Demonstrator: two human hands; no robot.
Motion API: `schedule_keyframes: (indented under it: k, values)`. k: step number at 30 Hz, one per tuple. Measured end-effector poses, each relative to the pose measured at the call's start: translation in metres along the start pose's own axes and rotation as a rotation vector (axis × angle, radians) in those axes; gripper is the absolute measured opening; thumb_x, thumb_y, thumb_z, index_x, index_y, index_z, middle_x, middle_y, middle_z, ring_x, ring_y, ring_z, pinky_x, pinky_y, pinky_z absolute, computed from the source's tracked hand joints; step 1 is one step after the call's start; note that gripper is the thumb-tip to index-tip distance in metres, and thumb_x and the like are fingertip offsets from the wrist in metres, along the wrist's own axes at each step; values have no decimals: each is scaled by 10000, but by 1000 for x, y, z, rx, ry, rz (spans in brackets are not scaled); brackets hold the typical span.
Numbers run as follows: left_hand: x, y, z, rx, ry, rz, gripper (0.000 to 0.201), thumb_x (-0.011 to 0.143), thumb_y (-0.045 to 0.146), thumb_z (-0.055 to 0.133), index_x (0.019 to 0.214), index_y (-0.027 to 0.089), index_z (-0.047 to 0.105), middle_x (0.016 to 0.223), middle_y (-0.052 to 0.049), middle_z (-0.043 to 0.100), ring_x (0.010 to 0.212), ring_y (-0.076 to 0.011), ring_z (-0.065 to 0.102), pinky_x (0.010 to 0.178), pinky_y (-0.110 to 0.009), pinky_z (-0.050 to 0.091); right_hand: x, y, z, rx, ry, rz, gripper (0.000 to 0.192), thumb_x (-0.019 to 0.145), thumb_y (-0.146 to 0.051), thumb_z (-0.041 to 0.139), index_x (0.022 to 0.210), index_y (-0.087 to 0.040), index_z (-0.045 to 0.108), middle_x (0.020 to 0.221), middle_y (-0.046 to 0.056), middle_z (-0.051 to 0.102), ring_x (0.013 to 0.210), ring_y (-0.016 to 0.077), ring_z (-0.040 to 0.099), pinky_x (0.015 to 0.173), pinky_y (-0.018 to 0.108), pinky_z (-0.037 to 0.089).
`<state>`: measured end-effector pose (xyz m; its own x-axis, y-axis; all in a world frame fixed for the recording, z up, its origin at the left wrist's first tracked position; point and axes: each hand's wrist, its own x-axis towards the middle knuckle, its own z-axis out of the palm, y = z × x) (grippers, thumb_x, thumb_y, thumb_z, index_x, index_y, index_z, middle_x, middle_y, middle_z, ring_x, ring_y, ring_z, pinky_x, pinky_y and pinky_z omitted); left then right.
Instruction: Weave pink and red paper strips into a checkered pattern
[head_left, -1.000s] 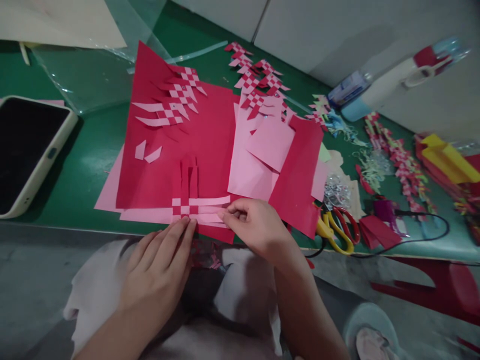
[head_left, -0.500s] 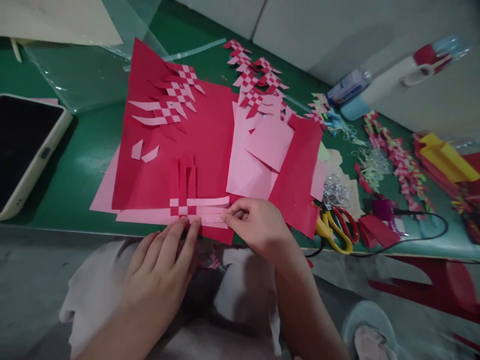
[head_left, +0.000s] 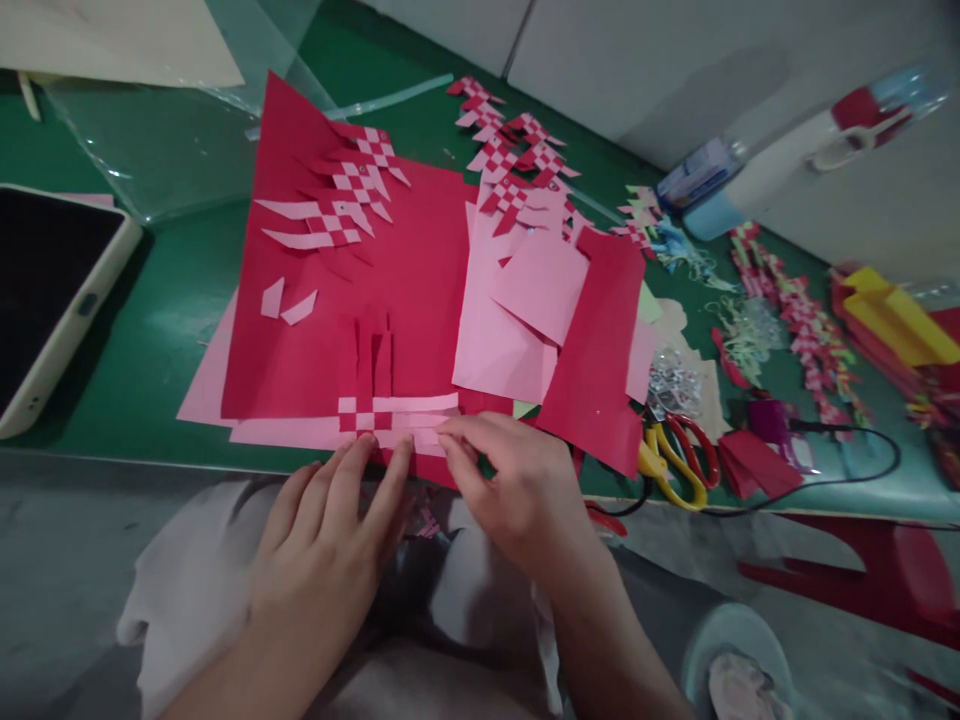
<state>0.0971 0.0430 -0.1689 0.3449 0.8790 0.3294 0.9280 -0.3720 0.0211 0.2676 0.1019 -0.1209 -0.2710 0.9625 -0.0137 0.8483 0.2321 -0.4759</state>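
Note:
A small woven paper piece (head_left: 364,413) in a red and pink check lies at the table's front edge, on stacked red and pink sheets. Red strips (head_left: 382,364) point away from it, and pink strips (head_left: 424,404) run out to the right. My left hand (head_left: 322,540) rests its outstretched fingertips on the near edge of the weave, the index finger apart from the others. With thumb and index finger, my right hand (head_left: 517,480) pinches the end of a pink paper strip. Several finished woven paper fish (head_left: 330,222) and two pink scraps (head_left: 300,307) lie on the red sheet (head_left: 300,360).
On the left lies a phone (head_left: 60,290). To the right are loose pink paper (head_left: 502,330), a red sheet (head_left: 592,370), yellow-handled scissors (head_left: 671,470) and a pile of small metal parts (head_left: 673,380). Bottles (head_left: 701,172) stand near the wall, and a black cable (head_left: 855,470) curves along the table.
My right hand has shifted slightly left and turned, its fingertips now nearer the weave. The index finger of my left hand has moved right along the strips. The weave stays in place.

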Motion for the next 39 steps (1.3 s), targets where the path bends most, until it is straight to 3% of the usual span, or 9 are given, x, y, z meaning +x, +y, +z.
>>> schedule_keyframes:
  k: [4, 11, 16, 22, 32, 39]
  values:
    - [0, 0, 0, -1, 11, -10, 534, 818, 258, 665, 1330, 180, 532, 1208, -175, 606, 956, -262, 611, 904, -420, 448, -3, -7, 1, -82, -114, -51, 254, 919, -220, 484, 1021, -231, 716, 807, 24, 697, 731, 138, 623, 646, 248, 384]
    - [-3, 1, 2, 9, 19, -18, 544, 815, 266, 665, 1335, 185, 528, 1236, -172, 602, 977, -267, 617, 925, -425, 440, -5, -4, 1, -175, -162, -65, 274, 932, -243, 476, 1080, -251, 706, 761, 17, 667, 693, 141, 594, 633, 265, 354]
    - [-4, 2, 3, 19, 15, 0, 533, 827, 247, 642, 1339, 162, 520, 1260, -181, 598, 1001, -263, 621, 947, -421, 426, 10, -5, -5, -155, -165, -91, 288, 954, -269, 440, 1064, -224, 702, 845, 40, 688, 773, 144, 616, 652, 253, 371]
    - [-5, 2, 3, 40, -1, -2, 526, 816, 182, 628, 1332, 159, 524, 1271, -177, 600, 1011, -261, 625, 947, -421, 434, 23, -9, -3, -172, -300, -107, 282, 945, -268, 469, 1139, -257, 673, 875, 25, 702, 765, 144, 630, 607, 253, 358]
    - [-5, 3, 3, 37, 0, 7, 533, 803, 185, 641, 1323, 143, 531, 1288, -194, 583, 1008, -272, 624, 946, -434, 440, 17, -4, 0, -219, -319, -151, 355, 962, -290, 440, 1283, -276, 590, 899, 25, 688, 749, 146, 617, 582, 268, 340]
    - [-8, 3, 5, 45, -7, -12, 559, 830, 200, 607, 1373, 174, 476, 1285, -169, 594, 1038, -254, 618, 979, -427, 423, 30, -12, -7, -176, -275, -145, 329, 962, -280, 435, 1233, -260, 621, 914, 38, 688, 783, 140, 624, 602, 250, 372]
